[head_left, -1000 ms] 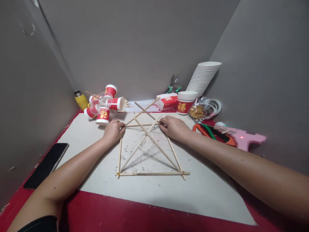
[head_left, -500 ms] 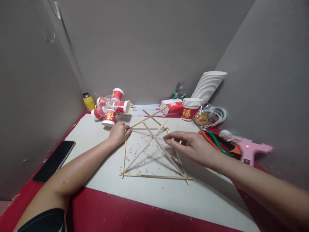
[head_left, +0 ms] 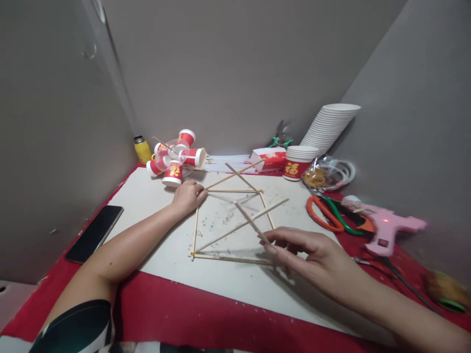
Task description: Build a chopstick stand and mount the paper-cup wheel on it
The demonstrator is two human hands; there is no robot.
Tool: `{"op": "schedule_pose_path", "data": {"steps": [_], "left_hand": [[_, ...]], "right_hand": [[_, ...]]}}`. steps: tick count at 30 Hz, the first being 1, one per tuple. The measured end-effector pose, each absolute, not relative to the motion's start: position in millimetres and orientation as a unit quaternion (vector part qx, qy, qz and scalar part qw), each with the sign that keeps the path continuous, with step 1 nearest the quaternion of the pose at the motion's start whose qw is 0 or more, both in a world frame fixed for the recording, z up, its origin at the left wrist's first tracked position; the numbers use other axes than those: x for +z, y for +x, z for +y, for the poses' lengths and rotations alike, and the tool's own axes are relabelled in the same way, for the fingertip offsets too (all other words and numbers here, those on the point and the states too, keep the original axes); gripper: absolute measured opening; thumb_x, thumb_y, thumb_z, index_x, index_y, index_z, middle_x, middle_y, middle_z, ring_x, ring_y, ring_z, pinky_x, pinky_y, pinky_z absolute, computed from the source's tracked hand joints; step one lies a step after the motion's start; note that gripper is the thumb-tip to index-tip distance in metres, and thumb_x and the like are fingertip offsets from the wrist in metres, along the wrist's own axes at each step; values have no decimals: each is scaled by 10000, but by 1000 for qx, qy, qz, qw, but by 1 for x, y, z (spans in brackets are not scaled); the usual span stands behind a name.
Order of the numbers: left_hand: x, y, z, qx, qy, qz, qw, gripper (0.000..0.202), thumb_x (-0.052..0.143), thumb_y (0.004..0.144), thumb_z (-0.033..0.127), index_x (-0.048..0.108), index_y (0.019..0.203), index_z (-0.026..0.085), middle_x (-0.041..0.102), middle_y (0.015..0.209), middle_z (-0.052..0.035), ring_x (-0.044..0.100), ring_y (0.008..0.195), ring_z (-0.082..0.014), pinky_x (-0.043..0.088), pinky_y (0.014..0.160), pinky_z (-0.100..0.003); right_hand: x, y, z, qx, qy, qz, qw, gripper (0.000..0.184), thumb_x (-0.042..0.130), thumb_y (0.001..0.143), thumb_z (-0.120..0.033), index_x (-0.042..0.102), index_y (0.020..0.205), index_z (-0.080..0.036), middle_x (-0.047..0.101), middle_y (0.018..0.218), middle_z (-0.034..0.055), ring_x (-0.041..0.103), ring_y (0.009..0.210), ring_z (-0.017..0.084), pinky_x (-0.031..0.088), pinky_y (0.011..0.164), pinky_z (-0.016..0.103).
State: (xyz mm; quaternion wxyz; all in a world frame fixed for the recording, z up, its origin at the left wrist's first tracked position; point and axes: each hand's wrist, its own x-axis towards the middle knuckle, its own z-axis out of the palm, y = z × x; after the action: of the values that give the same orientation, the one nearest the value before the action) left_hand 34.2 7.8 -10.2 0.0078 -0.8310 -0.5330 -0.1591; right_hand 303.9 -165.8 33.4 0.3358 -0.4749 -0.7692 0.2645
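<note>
A frame of thin wooden sticks (head_left: pixel 228 223) lies on a white board (head_left: pixel 147 201), joined at the corners into a rough square with crossing diagonals. My left hand (head_left: pixel 188 195) is closed on the frame's far left corner and presses it down. My right hand (head_left: pixel 312 257) is near the frame's near right corner, its thumb and fingers pinched on the lower end of one loose stick (head_left: pixel 250 223) that is tilted up off the frame.
A pinwheel of red paper cups (head_left: pixel 175 157) and a yellow bottle (head_left: pixel 143 149) stand at the back left. Stacked cups (head_left: pixel 298 162), rubber bands (head_left: pixel 316 177), scissors (head_left: pixel 331 213) and a pink glue gun (head_left: pixel 390 228) lie on the right. A phone (head_left: pixel 94 233) lies at the left.
My right hand left the frame's far right corner, came toward me and took hold of a stick, lifting its end. The left hand has stayed on its corner.
</note>
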Motion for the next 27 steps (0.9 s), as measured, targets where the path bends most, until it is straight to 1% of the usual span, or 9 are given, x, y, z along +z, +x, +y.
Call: {"op": "schedule_pose_path", "data": {"steps": [3, 5, 9, 15, 19, 22, 24, 26, 27], "left_hand": [[-10, 34, 10, -156, -834, -529, 12, 359, 513, 1011, 382, 801, 1014, 168, 717, 978, -119, 660, 997, -269, 481, 790, -352], [-10, 34, 11, -158, -836, -524, 17, 360, 510, 1011, 381, 799, 1013, 167, 720, 974, -118, 660, 1003, -272, 482, 801, -356], [-13, 32, 16, -167, -840, -515, 29, 349, 518, 1001, 389, 796, 1016, 179, 730, 980, -113, 664, 1004, -281, 487, 817, -366], [-13, 29, 20, -178, -843, -506, 33, 339, 522, 988, 380, 788, 1037, 176, 740, 1002, -114, 669, 986, -285, 502, 844, -383], [-12, 29, 19, -168, -846, -505, 37, 350, 502, 987, 380, 783, 1024, 175, 743, 1028, -119, 662, 1025, -306, 505, 837, -394], [-11, 31, 19, -168, -846, -505, 38, 342, 497, 977, 370, 779, 1017, 181, 745, 1020, -118, 663, 1022, -306, 509, 841, -394], [-11, 32, 19, -171, -844, -506, 45, 329, 502, 966, 360, 778, 1005, 185, 741, 1009, -117, 665, 1008, -301, 511, 841, -388], [-10, 32, 19, -170, -844, -506, 50, 315, 511, 954, 350, 778, 997, 188, 736, 996, -118, 666, 990, -298, 513, 835, -383], [-10, 32, 19, -169, -844, -507, 51, 308, 517, 949, 345, 777, 997, 188, 733, 989, -119, 666, 987, -298, 514, 832, -380]], "right_hand": [[31, 307, -171, 255, -448, -792, 326, 203, 572, 960, -287, 761, 980, -214, 772, 873, 38, 713, 735, 142, 559, 655, 226], [30, 309, -174, 248, -432, -806, 320, 196, 564, 970, -252, 749, 1012, -202, 763, 874, 37, 708, 742, 127, 547, 662, 212], [30, 312, -171, 220, -413, -825, 316, 187, 572, 975, -228, 734, 1048, -168, 748, 866, 43, 682, 729, 116, 525, 676, 210], [26, 316, -162, 209, -435, -826, 292, 238, 563, 974, -274, 744, 1062, -147, 759, 896, 77, 658, 690, 130, 506, 647, 238], [38, 326, -159, 262, -459, -808, 259, 311, 568, 945, -350, 762, 1111, -172, 788, 948, 86, 705, 760, 171, 546, 709, 279], [55, 340, -150, 299, -494, -773, 263, 355, 600, 910, -444, 780, 1100, -204, 801, 984, 70, 729, 828, 204, 571, 750, 307], [63, 349, -137, 285, -532, -746, 282, 356, 617, 891, -476, 790, 1048, -207, 799, 946, 54, 726, 822, 211, 568, 740, 310], [62, 356, -118, 235, -580, -724, 290, 309, 624, 888, -437, 793, 990, -199, 791, 904, 45, 716, 794, 206, 556, 735, 310], [59, 358, -107, 203, -604, -717, 283, 274, 621, 892, -392, 792, 969, -192, 789, 900, 49, 714, 793, 206, 549, 742, 311]]}}
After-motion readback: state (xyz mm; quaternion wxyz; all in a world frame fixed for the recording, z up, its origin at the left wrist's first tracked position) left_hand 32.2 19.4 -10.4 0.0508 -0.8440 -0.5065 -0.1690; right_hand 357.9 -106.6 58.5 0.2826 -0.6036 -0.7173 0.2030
